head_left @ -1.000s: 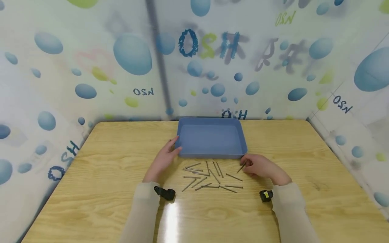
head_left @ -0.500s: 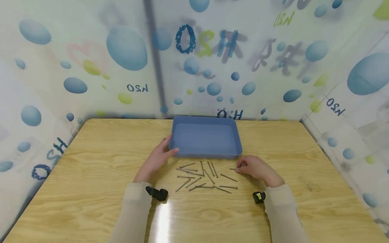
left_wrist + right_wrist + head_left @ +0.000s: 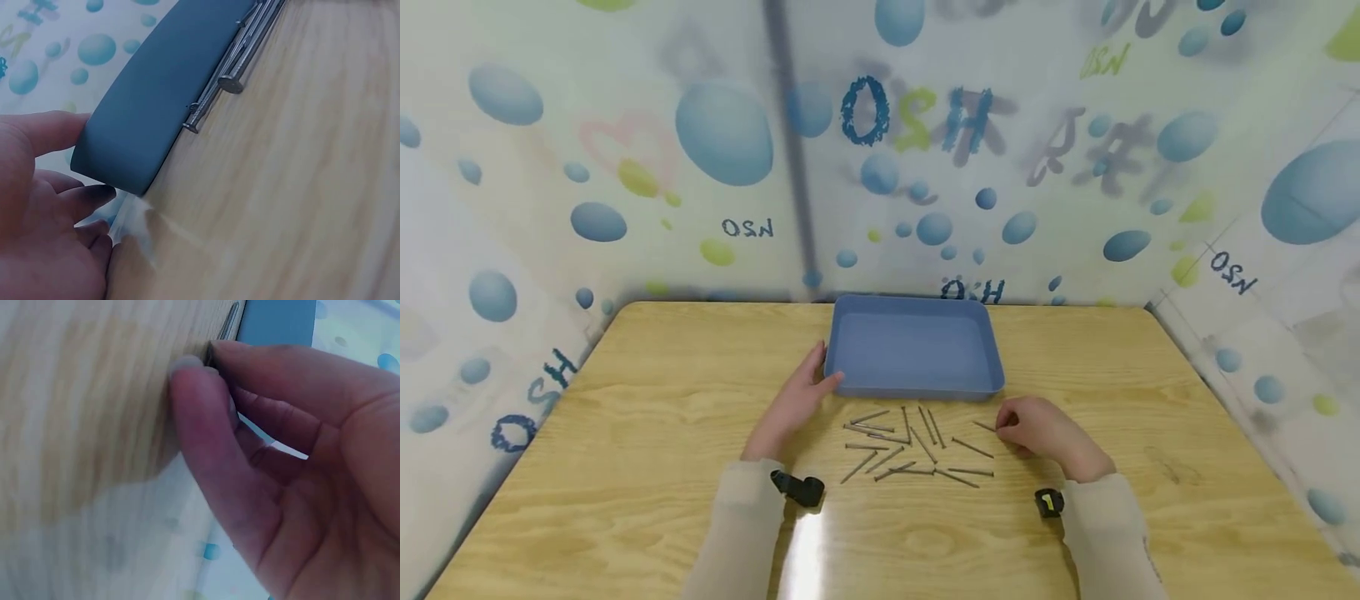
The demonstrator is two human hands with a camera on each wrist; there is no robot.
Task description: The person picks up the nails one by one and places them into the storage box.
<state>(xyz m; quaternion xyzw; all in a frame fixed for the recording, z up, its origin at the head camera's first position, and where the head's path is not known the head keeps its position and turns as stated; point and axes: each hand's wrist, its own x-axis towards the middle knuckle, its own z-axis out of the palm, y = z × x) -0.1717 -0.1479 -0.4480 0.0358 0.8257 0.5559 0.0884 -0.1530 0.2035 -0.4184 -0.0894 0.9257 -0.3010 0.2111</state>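
A shallow blue tray (image 3: 917, 391) stands at the back of the wooden table. My left hand (image 3: 790, 408) touches its front left corner, thumb at the rim and fingers along the outer side. In the left wrist view, thumb and fingers lie either side of the tray's corner (image 3: 125, 150). My right hand (image 3: 1037, 429) pinches a nail (image 3: 984, 426) between thumb and index finger, just in front of the tray's right corner. The nail's far end points left; the rest is hidden by the fingers. Several loose nails (image 3: 924, 446) lie scattered in front of the tray.
The wooden table (image 3: 940, 542) reaches back to a patterned wall (image 3: 1060, 167) right behind the tray. A second wall stands along each side. Black camera mounts sit on both wrists, at the left sleeve (image 3: 741, 517) and right sleeve (image 3: 1105, 525).
The pinched nail has swung from a steep slant to nearly level, pointing left. My right hand has drawn slightly away from the tray's corner. The left hand stays at the tray.
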